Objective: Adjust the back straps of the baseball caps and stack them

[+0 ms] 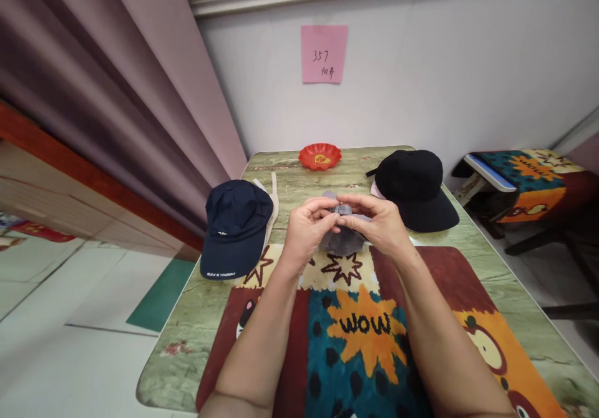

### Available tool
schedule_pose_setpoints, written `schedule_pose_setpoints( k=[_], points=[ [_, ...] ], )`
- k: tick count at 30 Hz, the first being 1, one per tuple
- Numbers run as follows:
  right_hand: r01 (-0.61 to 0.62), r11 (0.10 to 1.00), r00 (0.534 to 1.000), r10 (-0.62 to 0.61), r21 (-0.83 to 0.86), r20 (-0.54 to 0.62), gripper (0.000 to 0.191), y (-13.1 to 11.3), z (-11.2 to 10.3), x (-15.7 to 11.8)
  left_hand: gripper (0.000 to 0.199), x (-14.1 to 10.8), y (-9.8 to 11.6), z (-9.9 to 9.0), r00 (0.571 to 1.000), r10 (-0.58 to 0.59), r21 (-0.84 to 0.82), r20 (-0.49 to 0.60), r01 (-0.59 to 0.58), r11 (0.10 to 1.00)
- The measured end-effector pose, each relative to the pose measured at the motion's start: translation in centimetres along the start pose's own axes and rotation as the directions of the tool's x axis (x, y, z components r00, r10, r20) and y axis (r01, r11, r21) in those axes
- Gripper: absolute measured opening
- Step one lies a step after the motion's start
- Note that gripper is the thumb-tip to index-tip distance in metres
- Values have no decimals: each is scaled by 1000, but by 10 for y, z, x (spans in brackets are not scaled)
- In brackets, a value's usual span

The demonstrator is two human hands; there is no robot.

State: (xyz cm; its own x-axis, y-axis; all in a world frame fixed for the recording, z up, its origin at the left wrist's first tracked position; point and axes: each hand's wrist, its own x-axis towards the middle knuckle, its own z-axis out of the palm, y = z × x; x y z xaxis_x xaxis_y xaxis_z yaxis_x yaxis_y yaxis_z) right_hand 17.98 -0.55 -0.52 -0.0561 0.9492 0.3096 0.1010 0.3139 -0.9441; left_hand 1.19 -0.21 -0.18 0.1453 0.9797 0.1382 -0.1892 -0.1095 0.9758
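Observation:
A grey cap [345, 242] is at the middle of the table, mostly hidden behind my hands. Its grey strap [345, 209] shows between my fingertips. My left hand [309, 223] pinches the strap from the left, thumb and index finger together. From the other side my right hand [377, 221] pinches the same strap, its fingertips nearly touching the left ones. To the left lies a navy cap [238, 221] with white lettering on its brim and a pale strap [274, 203] behind it. On the right sits a black cap [412, 181], brim toward me.
A red scalloped dish [320, 156] stands at the back of the green wood-patterned table [173, 355]. A colourful mat [322, 343] covers the front. Behind is a wall with a pink note [324, 54]; a curtain [154, 62] hangs left. Another mat-covered surface [538, 168] is at right.

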Motion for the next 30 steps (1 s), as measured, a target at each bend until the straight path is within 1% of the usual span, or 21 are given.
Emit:
schedule_pose_setpoints(
  k=[2, 4, 6, 8, 10, 12, 18, 21, 24, 27, 30],
  points=[
    [3, 1000, 1000, -3, -17, -11, 40, 1, -1, 0, 34, -1, 1, 1, 999, -36, -3, -13, 36, 999],
    [-5, 1000, 1000, 5, -16, -11, 38, 2, -3, 0, 38, -2, 3, 2, 997, -42, 30, -67, 44, 999],
    [-6, 1000, 1000, 6, -8, -7, 37, 3, -5, -1, 37, -3, 5, 2, 993, -46, 73, -105, 54, 996],
    [15, 1000, 1000, -16, -20, -11, 35, 4, -7, -1, 34, -4, 6, 1, 993, -91, 72, -75, 96, 993],
    [54, 996, 998, -56, -66, -21, 33, 5, -7, -1, 33, -4, 7, 0, 987, -161, 21, 2, 161, 987],
    [92, 988, 995, -95, -124, -19, 31, 5, -7, -2, 35, -4, 7, 1, 979, -201, -31, 45, 202, 979],
    [201, 932, 978, -206, -303, 14, 23, -4, -4, -3, 41, -3, 5, 4, 968, -251, -134, 19, 251, 959],
    [268, 886, 962, -269, -379, 51, 21, -9, -2, -3, 38, -2, 4, 3, 969, -248, -121, 14, 247, 961],
    [301, 849, 951, -303, -434, 67, 22, -10, -2, -3, 30, -1, 4, 0, 973, -229, -88, -33, 226, 970],
    [289, 839, 953, -299, -460, 53, 22, -8, -1, -3, 21, 2, 5, -6, 975, -178, -40, -130, 174, 984],
    [274, 841, 958, -281, -466, 56, 22, -7, -1, -3, 16, 3, 5, -10, 978, -123, 49, -170, 133, 990]
  ],
)
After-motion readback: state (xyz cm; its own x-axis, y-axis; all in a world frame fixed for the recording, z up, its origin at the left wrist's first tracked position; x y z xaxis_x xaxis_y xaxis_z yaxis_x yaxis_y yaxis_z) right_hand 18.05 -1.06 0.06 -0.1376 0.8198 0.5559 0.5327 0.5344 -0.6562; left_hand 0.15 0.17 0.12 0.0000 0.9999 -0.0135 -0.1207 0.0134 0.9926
